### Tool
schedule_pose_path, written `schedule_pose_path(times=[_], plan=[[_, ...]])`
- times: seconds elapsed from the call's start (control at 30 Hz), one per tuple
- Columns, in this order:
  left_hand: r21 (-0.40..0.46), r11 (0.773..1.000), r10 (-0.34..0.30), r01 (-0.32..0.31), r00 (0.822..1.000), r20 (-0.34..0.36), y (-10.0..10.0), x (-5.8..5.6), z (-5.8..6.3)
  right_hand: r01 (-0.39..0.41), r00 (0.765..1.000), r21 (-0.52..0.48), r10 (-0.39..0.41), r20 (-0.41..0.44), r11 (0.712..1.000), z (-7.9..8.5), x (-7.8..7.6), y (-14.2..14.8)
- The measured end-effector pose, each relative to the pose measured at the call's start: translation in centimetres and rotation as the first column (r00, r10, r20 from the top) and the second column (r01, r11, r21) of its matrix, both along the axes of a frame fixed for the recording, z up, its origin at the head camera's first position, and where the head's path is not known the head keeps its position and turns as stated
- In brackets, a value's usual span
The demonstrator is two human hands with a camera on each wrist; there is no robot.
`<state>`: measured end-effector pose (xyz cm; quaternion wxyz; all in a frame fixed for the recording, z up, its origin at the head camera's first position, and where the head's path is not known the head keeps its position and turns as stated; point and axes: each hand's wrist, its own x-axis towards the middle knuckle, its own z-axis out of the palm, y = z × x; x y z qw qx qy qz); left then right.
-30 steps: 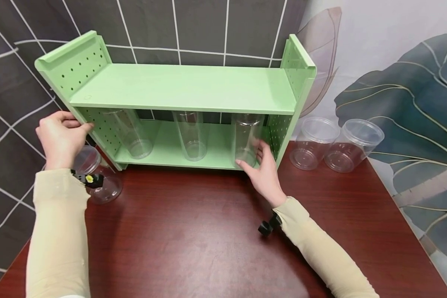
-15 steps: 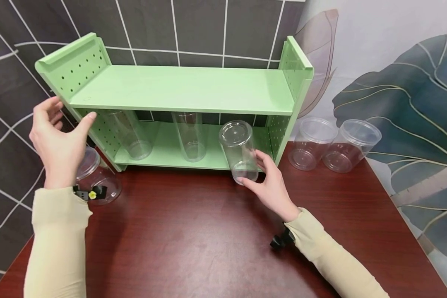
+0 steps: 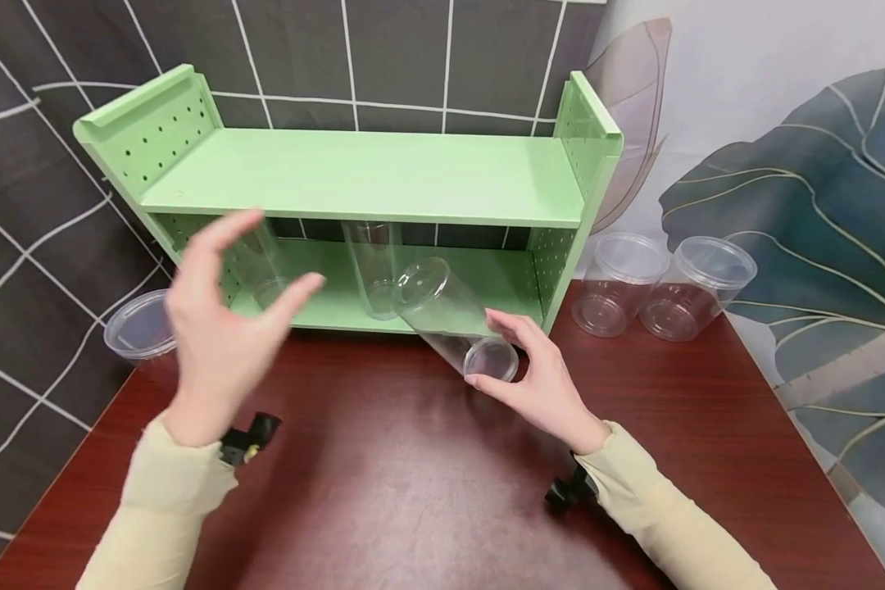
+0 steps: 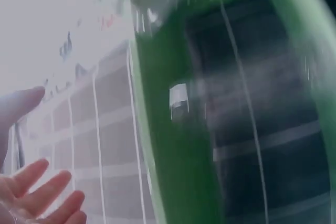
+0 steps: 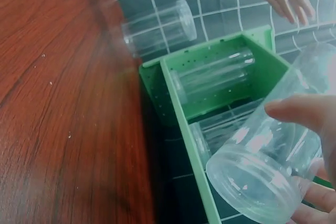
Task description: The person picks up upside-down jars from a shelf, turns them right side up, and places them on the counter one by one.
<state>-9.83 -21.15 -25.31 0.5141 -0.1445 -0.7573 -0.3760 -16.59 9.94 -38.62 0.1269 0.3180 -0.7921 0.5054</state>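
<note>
My right hand (image 3: pixel 542 381) grips a tall clear plastic jar (image 3: pixel 446 319) near its lower end, thumb on one side and fingers on the other. The jar tilts to the left, out in front of the green shelf (image 3: pixel 361 174). In the right wrist view its ringed end (image 5: pixel 252 184) faces the camera. My left hand (image 3: pixel 224 328) is in the air before the shelf's left part, thumb and fingers spread apart with nothing between them. Behind it stands one clear jar (image 3: pixel 261 262) on the lower tier, partly hidden; another jar (image 3: pixel 374 274) stands mid-tier.
Two shorter clear jars with lids, a left one (image 3: pixel 619 283) and a right one (image 3: pixel 696 287), stand right of the shelf. Left of it is another lidded jar (image 3: pixel 140 328), partly behind my left hand. All this is on a dark red wooden table (image 3: pixel 398 475) against a tiled-pattern wall.
The right hand has drawn the jar out from the lower tier toward me and tipped it left. My left hand has left the shelf's left side and moved right.
</note>
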Motion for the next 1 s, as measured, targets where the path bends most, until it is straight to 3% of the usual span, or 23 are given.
schedule_pose_path(times=[0.1, 0.27, 0.4, 0.53, 0.67, 1.0], plan=[[-0.134, 0.981, -0.141, 0.141, 0.990, 0.003, 1.9, -0.2, -1.2, -0.020, 1.000, 0.001, 0.020, -0.004, 1.000, 0.1, 0.3, 0.0], [-0.313, 0.899, -0.286, 0.307, 0.952, 0.110, 4.2, -0.2, -3.3, -0.028, 1.000, 0.011, 0.028, -0.002, 1.000, 0.4, 0.5, 0.0], [-0.405, 0.835, -0.298, 0.373, 0.925, 0.237, 5.2, -0.5, -5.4, -0.034, 0.999, 0.014, 0.034, -0.006, 0.999, 0.6, 0.6, 0.1], [-0.482, 0.792, -0.253, 0.374, 0.920, 0.299, 5.6, -1.0, -7.4, -0.029, 0.999, 0.020, 0.030, -0.014, 0.999, 0.7, 0.7, 0.1], [-0.503, 0.787, -0.204, 0.357, 0.920, 0.334, 5.7, -1.2, -8.7, -0.027, 1.000, 0.019, 0.027, 0.000, 0.999, 0.9, 1.0, 0.0], [-0.469, 0.822, -0.155, 0.323, 0.919, 0.361, 5.4, -1.3, -10.2, -0.043, 0.999, -0.029, 0.044, 0.023, 0.999, 2.4, 2.2, -0.5]])
